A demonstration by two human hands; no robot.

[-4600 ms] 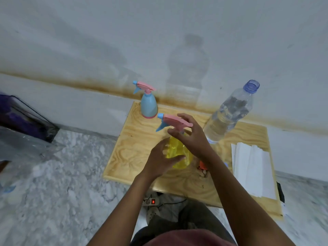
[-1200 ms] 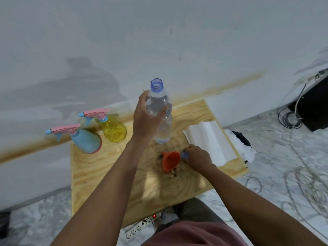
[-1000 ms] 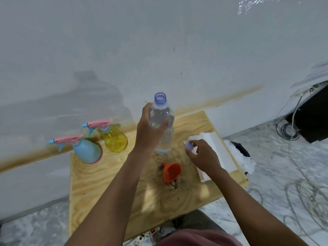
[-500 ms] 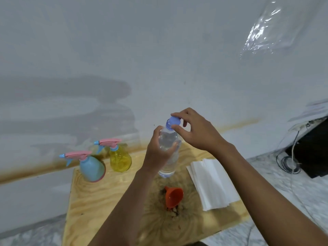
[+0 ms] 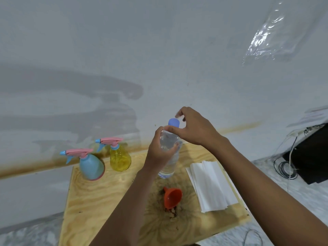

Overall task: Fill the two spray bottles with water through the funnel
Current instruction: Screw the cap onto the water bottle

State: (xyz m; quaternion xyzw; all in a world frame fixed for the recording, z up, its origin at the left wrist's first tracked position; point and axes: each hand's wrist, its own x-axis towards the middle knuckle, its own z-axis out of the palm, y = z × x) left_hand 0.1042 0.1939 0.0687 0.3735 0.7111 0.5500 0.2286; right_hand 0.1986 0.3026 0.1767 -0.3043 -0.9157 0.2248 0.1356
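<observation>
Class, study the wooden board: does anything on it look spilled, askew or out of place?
Yes. The orange funnel lies tipped on its side, not upright, in a dark stain with brown crumbs on the board. Both spray bottles stand upright.

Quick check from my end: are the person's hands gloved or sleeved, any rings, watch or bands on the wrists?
Both are bare. The left hand and right hand show no gloves, rings, watch or bands. Both forearms are uncovered as far as the frame's lower edge, no sleeve in sight.
</observation>
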